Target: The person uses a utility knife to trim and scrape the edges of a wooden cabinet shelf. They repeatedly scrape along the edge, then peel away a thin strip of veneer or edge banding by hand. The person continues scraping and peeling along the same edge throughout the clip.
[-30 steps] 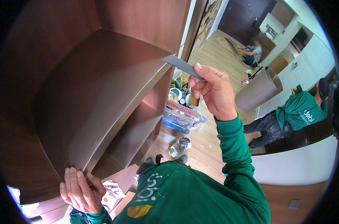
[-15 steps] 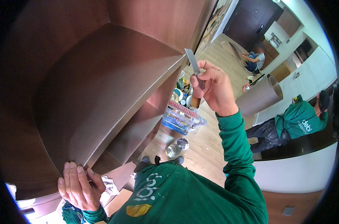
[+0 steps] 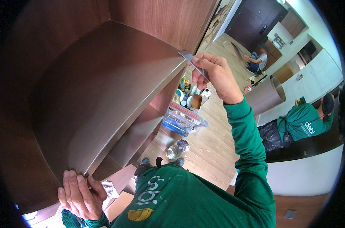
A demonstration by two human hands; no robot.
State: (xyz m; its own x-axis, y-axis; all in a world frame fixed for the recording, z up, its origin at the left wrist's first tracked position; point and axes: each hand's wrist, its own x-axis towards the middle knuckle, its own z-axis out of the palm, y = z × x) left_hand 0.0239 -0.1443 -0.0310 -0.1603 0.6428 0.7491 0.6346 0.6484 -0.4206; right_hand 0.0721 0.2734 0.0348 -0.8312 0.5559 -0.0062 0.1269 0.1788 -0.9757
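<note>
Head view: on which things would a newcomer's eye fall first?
The brown shelf spreads across the left half, the left hand at its lower end. At its upper right corner, the right hand holds a flat grey tool. Far right, a person in green has their back turned.

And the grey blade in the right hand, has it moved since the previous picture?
Yes: the blade has turned leftward, its tip now overlapping the right front corner of the upper shelf.

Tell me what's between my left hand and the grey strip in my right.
In the head view, the brown shelf's front edge runs between your left hand and the grey strip in your right hand, with nothing lying along it.
</note>
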